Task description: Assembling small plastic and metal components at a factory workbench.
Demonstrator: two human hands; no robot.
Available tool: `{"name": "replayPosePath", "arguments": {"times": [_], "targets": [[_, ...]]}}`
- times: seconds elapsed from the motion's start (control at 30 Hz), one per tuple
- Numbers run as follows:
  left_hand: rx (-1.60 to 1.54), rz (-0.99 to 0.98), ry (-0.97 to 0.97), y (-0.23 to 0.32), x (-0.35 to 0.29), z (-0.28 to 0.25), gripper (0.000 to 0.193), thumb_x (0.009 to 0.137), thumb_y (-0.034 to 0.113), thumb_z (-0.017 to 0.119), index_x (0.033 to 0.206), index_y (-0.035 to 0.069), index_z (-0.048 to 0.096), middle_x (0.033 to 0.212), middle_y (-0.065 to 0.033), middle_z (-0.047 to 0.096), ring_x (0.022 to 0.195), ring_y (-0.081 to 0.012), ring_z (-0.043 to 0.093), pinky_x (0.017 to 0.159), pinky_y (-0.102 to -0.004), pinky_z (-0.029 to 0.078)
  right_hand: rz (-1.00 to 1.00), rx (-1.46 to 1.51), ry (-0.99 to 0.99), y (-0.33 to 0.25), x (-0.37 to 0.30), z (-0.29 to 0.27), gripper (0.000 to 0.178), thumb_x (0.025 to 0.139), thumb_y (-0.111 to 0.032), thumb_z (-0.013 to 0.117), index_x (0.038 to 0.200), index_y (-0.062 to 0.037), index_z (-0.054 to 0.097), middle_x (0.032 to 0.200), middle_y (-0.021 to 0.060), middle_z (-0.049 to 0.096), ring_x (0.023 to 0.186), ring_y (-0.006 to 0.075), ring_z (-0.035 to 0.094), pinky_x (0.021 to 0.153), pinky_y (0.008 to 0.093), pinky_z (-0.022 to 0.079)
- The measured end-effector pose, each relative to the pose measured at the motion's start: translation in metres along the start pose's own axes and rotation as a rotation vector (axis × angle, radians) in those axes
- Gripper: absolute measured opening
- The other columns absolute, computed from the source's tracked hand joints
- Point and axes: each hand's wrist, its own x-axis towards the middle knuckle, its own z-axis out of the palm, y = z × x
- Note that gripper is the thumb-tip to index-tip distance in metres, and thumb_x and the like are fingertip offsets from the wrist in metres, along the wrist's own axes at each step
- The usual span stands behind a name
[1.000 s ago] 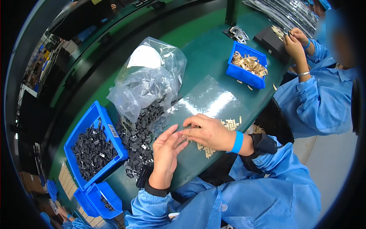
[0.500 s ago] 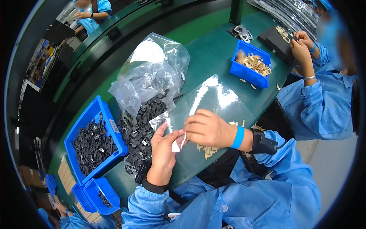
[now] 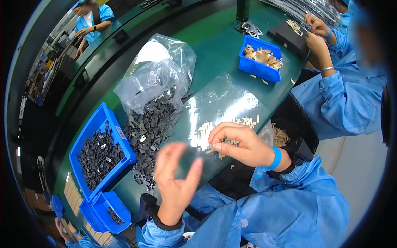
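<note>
My left hand is raised over the table's near edge, blurred by motion. Its thumb and fingers are spread, with nothing visible between them. To its right, my right hand has thumb and fingertips pinched together; whatever they hold is too small to make out. Below and behind those fingertips, small beige pieces lie in rows at a clear plastic sheet. Glare hides whether they sit on it or under it. Left of the sheet spreads a heap of small black plastic parts, spilling from a clear plastic bag.
A large blue bin of black parts stands at left, smaller blue bins below it. A blue bin with beige strips is at the far right. Beside it, a co-worker's hands work over a black block.
My hands have parted, the left one opening and losing the white scrap it held. My right hand has moved slightly right. More beige pieces show at the sheet.
</note>
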Motion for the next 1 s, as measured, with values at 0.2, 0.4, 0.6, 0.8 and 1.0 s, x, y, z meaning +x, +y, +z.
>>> {"name": "replayPosePath", "arguments": {"times": [0.2,0.4,0.6,0.8,1.0], "targets": [[-0.628,-0.35,-0.239,0.009,-0.033,-0.003,0.015,0.078,-0.001,0.061,0.092,-0.006,0.063,0.087,-0.0129,0.063,0.07,-0.0131,0.059,0.064,-0.0221,0.048,-0.029,0.089,-0.111,-0.017,-0.012,0.02,0.01,0.081,-0.009,0.056,0.079,0.0012,0.054,0.08,0.01,0.054,0.075,0.023,0.055,0.068,0.0315,0.043],[-0.841,-0.454,-0.231,0.008,-0.052,-0.007,0.016,0.08,-0.003,0.06,0.095,-0.006,0.062,0.085,-0.0131,0.064,0.068,-0.0127,0.061,0.062,-0.0207,0.048,-0.069,0.018,-0.185,-0.019,-0.021,0.028,0.011,0.079,-0.011,0.058,0.079,-0.0007,0.055,0.08,0.0095,0.053,0.075,0.025,0.054,0.066,0.0326,0.042],[-0.902,-0.519,-0.17,0.005,-0.06,-0.003,0.015,0.082,-0.002,0.057,0.095,-0.007,0.061,0.081,-0.0137,0.064,0.064,-0.0137,0.06,0.057,-0.0219,0.048,-0.521,-0.528,0.064,-0.029,-0.025,0.034,0.015,0.07,-0.015,0.066,0.075,-0.0043,0.056,0.081,0.0051,0.053,0.077,0.0219,0.054,0.067,0.0317,0.041],[-0.571,-0.285,-0.167,0.006,-0.06,0.0,0.012,0.082,0.002,0.057,0.085,-0.009,0.063,0.076,-0.0142,0.063,0.059,-0.0139,0.058,0.054,-0.0219,0.046,-0.38,-0.423,-0.07,-0.027,-0.028,0.03,0.014,0.069,-0.011,0.069,0.078,-0.0038,0.061,0.083,0.0049,0.056,0.079,0.0221,0.054,0.068,0.0324,0.041],[-0.53,-0.192,-0.132,0.006,-0.061,0.002,0.013,0.083,0.002,0.056,0.085,-0.008,0.062,0.076,-0.015,0.063,0.055,-0.0141,0.057,0.051,-0.0223,0.045,-0.258,-0.195,-0.136,-0.022,-0.026,0.027,0.006,0.078,-0.007,0.062,0.08,-0.0018,0.06,0.083,0.0074,0.057,0.078,0.0213,0.056,0.068,0.0318,0.043]]}}
